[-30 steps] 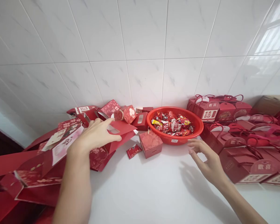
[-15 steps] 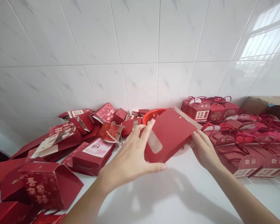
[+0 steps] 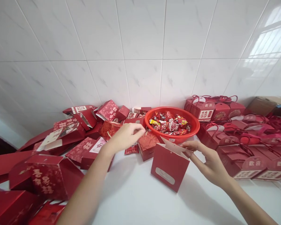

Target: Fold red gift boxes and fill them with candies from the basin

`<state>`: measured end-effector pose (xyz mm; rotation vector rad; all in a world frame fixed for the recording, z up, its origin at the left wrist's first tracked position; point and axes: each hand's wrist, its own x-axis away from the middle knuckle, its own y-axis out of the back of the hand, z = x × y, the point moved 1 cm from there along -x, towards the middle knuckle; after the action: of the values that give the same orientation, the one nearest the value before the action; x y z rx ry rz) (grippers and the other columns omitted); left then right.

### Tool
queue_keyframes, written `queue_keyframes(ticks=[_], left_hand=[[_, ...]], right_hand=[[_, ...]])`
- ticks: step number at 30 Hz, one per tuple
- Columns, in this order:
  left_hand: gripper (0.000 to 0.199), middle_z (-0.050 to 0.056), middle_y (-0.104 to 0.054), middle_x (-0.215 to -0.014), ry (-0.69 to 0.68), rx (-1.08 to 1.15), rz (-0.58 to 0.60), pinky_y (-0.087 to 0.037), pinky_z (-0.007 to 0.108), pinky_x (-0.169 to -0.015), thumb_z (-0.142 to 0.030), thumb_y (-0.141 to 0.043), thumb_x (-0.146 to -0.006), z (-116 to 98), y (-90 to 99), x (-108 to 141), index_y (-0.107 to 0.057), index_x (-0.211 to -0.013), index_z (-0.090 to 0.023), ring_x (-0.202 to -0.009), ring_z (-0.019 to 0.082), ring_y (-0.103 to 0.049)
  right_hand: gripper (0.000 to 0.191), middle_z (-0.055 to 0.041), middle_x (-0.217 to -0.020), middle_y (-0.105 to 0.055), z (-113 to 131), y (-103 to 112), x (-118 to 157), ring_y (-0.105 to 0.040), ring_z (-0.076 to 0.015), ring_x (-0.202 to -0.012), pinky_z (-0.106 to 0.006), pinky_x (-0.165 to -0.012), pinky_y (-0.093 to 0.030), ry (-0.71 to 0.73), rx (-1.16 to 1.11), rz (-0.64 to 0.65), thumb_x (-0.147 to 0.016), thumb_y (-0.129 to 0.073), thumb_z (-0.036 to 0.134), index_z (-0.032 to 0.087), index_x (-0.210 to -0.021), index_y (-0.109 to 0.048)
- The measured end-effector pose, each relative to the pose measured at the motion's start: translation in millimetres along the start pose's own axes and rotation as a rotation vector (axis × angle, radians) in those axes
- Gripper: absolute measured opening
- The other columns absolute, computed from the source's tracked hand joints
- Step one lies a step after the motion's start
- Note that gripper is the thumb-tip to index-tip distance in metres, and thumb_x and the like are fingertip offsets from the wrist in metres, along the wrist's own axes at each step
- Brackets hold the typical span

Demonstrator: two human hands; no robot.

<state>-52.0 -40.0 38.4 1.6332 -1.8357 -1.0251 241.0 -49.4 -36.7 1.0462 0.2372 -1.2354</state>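
Observation:
In the head view, my right hand pinches the upper right edge of a red paper gift box. The box stands nearly upright, slightly tilted, its top gaping and a pale oval window on its front. My left hand hovers just left of a red plastic basin, loosely curled, with nothing visible in its fingers; some of them are hidden. Wrapped candies in red, yellow and white fill the basin. Beneath the left hand, a patterned red box lies beside a small red packet.
Red boxes lie in a heap on the left. At right stand rows of handled red boxes with gold writing. Behind them is a cardboard carton. A tiled wall borders the white table at the back.
The red gift box has come down and turned upright in my right hand. My left hand has left it and moved left, and the candy basin is now in plain sight.

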Motion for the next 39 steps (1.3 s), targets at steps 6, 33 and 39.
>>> queue_keyframes(ticks=[6, 33, 39], left_hand=[[0.021, 0.005, -0.076, -0.088, 0.229, -0.39, 0.387, -0.047, 0.026, -0.064, -0.028, -0.07, -0.064, 66, -11.9, -33, -0.072, -0.083, -0.02, -0.081, 0.025, -0.069], [0.036, 0.006, -0.072, -0.094, -0.034, 0.625, -0.103, -0.053, 0.033, -0.081, -0.045, -0.079, -0.07, 42, -7.0, -45, -0.066, -0.09, -0.017, -0.095, 0.025, -0.066], [0.044, -0.001, -0.068, -0.082, 0.048, 1.068, -0.12, -0.053, 0.025, -0.061, -0.042, -0.083, -0.066, 7, -52.0, -81, -0.058, -0.094, -0.02, -0.066, 0.014, -0.066]], right_hand=[[0.038, -0.0058, -0.109, -0.071, 9, 4, -7, -0.068, -0.0197, -0.095, -0.032, -0.084, -0.057, 0.046, -0.188, 0.165, -0.094, -0.061, 0.038, 0.027, -0.13, -0.055], [0.046, -0.0006, -0.068, -0.061, -101, -23, -117, -0.054, -0.0118, -0.059, -0.026, -0.06, -0.045, -0.477, -0.513, 0.088, -0.068, -0.072, 0.06, 0.016, -0.078, -0.063], [0.045, -0.0009, -0.075, -0.064, -80, -49, -119, -0.055, -0.0116, -0.063, -0.026, -0.064, -0.047, -0.467, -0.781, -0.02, -0.061, -0.084, 0.053, 0.017, -0.079, -0.064]])
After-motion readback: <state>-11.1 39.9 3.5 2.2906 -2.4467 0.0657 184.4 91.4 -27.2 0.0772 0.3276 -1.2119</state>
